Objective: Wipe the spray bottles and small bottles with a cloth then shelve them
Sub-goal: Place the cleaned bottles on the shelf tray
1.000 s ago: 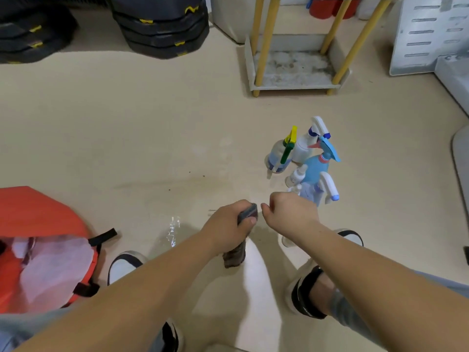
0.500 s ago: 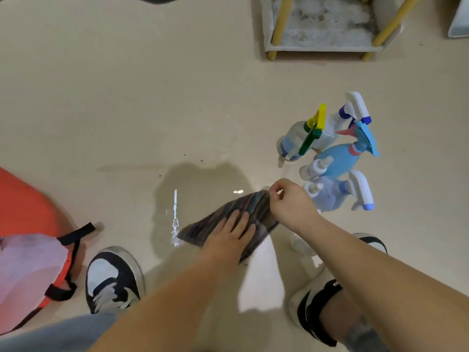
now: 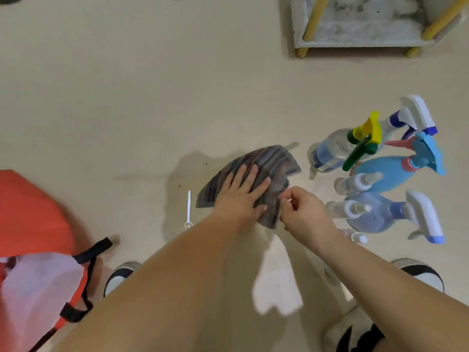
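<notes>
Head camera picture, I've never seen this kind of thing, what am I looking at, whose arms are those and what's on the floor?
No machine here: a person wears a camera on the head, so this one picture looks down at their own arms and the floor. The left hand lies flat on a striped cloth spread on the floor; the right hand pinches its edge. To the right stand spray bottles and small bottles, not yet shelved. The low shelf is at the top, an orange bag at the left, the person's shoes below.
</notes>
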The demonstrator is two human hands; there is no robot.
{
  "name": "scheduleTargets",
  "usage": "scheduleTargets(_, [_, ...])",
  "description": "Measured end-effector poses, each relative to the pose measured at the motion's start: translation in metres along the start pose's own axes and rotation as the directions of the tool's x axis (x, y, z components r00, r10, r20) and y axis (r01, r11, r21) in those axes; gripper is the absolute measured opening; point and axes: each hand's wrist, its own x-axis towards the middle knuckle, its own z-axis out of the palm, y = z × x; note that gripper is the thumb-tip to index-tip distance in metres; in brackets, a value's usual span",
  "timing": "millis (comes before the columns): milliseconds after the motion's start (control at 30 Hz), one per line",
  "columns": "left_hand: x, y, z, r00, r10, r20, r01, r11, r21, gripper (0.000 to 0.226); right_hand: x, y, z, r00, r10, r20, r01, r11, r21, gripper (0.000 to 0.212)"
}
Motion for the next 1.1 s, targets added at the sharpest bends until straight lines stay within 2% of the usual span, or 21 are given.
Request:
scheduleTargets(100, [-0.016, -0.044, -0.004, 0.983, -0.185, 0.007, 0.185, 0.979, -0.088, 0.072, -0.001, -0.025, 0.02, 0.995, 0.016, 0.097, -0.014, 1.0, -0.018, 0.014])
scheduleTargets(233, [-0.052, -0.092, 0.001, 0.93, -0.364, 0.045, 0.366, 0.915, -0.168, 0.07, -0.005, -0.062, 0.048, 0.97, 0.059, 0.234, -0.054, 0.998, -0.028, 0.013])
scheduleTargets(333, [-0.083, -0.118, 0.013, 0.839, -0.537, 0.086, 0.536, 0.79, -0.297, 0.07, -0.014, -0.082, 0.063, 0.935, 0.109, 0.338, -0.117, 0.993, 0.005, 0.018])
scheduleTargets(400, [-0.104, -0.127, 0.024, 0.754, -0.645, 0.121, 0.642, 0.687, -0.341, 0.072, -0.021, -0.09, 0.072, 0.913, 0.12, 0.391, -0.123, 0.992, -0.017, 0.019])
scheduleTargets(533, [-0.138, -0.091, 0.047, 0.609, -0.763, 0.216, 0.76, 0.482, -0.436, 0.075, -0.032, -0.095, 0.08, 0.895, 0.131, 0.426, -0.11, 0.991, -0.073, 0.024])
scheduleTargets(567, [-0.144, -0.069, 0.055, 0.617, -0.756, 0.218, 0.754, 0.487, -0.441, 0.075, -0.035, -0.096, 0.08, 0.895, 0.134, 0.426, -0.112, 0.991, -0.076, 0.025])
scheduleTargets(600, [-0.148, -0.046, 0.063, 0.668, -0.719, 0.191, 0.715, 0.55, -0.432, 0.076, -0.038, -0.096, 0.078, 0.898, 0.135, 0.419, -0.11, 0.991, -0.082, 0.025])
scheduleTargets(667, [-0.153, -0.009, 0.083, 0.839, -0.544, -0.025, 0.49, 0.774, -0.401, 0.075, -0.041, -0.094, 0.075, 0.912, 0.114, 0.394, -0.08, 0.992, -0.1, 0.021])
scheduleTargets(700, [-0.149, 0.003, 0.092, 0.922, -0.366, -0.128, 0.308, 0.893, -0.329, 0.073, -0.041, -0.09, 0.072, 0.919, 0.106, 0.379, -0.071, 0.992, -0.105, 0.02])
scheduleTargets(733, [-0.144, 0.01, 0.099, 0.973, -0.142, -0.184, 0.103, 0.972, -0.21, 0.07, -0.041, -0.085, 0.069, 0.926, 0.106, 0.361, -0.071, 0.991, -0.111, 0.021])
scheduleTargets(767, [-0.136, 0.013, 0.101, 0.985, 0.046, -0.167, -0.065, 0.991, -0.113, 0.065, -0.04, -0.079, 0.064, 0.934, 0.114, 0.339, -0.078, 0.99, -0.119, 0.022])
scheduleTargets(800, [-0.131, 0.016, 0.096, 0.977, 0.17, -0.128, -0.175, 0.984, -0.026, 0.06, -0.04, -0.073, 0.058, 0.939, 0.129, 0.319, -0.091, 0.987, -0.132, 0.022])
scheduleTargets(833, [-0.129, 0.018, 0.086, 0.968, 0.224, -0.114, -0.219, 0.974, 0.055, 0.051, -0.041, -0.068, 0.052, 0.939, 0.151, 0.309, -0.111, 0.984, -0.142, 0.021])
scheduleTargets(867, [-0.129, 0.021, 0.072, 0.97, 0.219, -0.104, -0.212, 0.975, 0.069, 0.039, -0.043, -0.065, 0.044, 0.934, 0.181, 0.308, -0.14, 0.979, -0.149, 0.019])
scheduleTargets(900, [-0.128, 0.022, 0.059, 0.984, 0.16, -0.079, -0.163, 0.986, -0.039, 0.03, -0.045, -0.062, 0.037, 0.929, 0.205, 0.308, -0.164, 0.974, -0.153, 0.019])
scheduleTargets(933, [-0.127, 0.021, 0.041, 0.998, 0.048, -0.043, -0.057, 0.973, -0.225, 0.023, -0.046, -0.06, 0.03, 0.925, 0.223, 0.307, -0.181, 0.971, -0.158, 0.018])
scheduleTargets(967, [-0.122, 0.019, 0.03, 0.996, -0.09, -0.006, 0.079, 0.905, -0.419, 0.02, -0.047, -0.06, 0.024, 0.924, 0.234, 0.303, -0.192, 0.968, -0.162, 0.018])
scheduleTargets(1000, [-0.121, 0.017, 0.015, 0.971, -0.237, 0.024, 0.204, 0.777, -0.596, 0.017, -0.048, -0.061, 0.018, 0.924, 0.238, 0.3, -0.197, 0.967, -0.161, 0.018])
scheduleTargets(1033, [-0.121, 0.015, 0.001, 0.931, -0.36, 0.063, 0.282, 0.598, -0.751, 0.014, -0.05, -0.063, 0.013, 0.926, 0.231, 0.298, -0.195, 0.97, -0.147, 0.018])
scheduleTargets(1067, [-0.123, 0.015, -0.018, 0.893, -0.435, 0.117, 0.308, 0.4, -0.863, 0.013, -0.052, -0.067, 0.009, 0.929, 0.222, 0.297, -0.193, 0.973, -0.124, 0.019])
scheduleTargets(1100, [-0.124, 0.017, -0.035, 0.876, -0.458, 0.15, 0.291, 0.254, -0.922, 0.012, -0.055, -0.071, 0.007, 0.928, 0.218, 0.302, -0.202, 0.976, -0.083, 0.023])
